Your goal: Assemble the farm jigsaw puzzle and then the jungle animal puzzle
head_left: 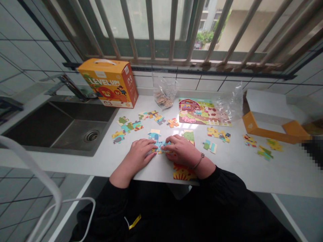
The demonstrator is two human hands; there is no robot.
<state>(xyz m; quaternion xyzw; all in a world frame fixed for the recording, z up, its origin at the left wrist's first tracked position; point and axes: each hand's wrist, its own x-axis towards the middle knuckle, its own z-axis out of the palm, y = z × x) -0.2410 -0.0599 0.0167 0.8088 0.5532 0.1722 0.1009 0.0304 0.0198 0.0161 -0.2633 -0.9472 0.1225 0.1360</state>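
Both hands rest on the white counter at blue puzzle pieces (159, 144) near its front edge. My left hand (142, 153) lies with its fingertips on the left side of these pieces. My right hand (180, 149) has its thumb and fingers bent together at their right side, closed on a blue piece. Just above the left fingertips lies a blue and cream piece (154, 135). A green piece (188, 135) shows behind my right hand, and a red and yellow puzzle part (184, 172) lies partly hidden under the right wrist.
Loose puzzle pieces (127, 126) lie left and right on the counter (101, 164). Behind stand an orange box (108, 84), a bag of pieces (164, 95), a farm picture (196, 112) and an open orange tray (275, 131). A sink (63, 127) is at the left.
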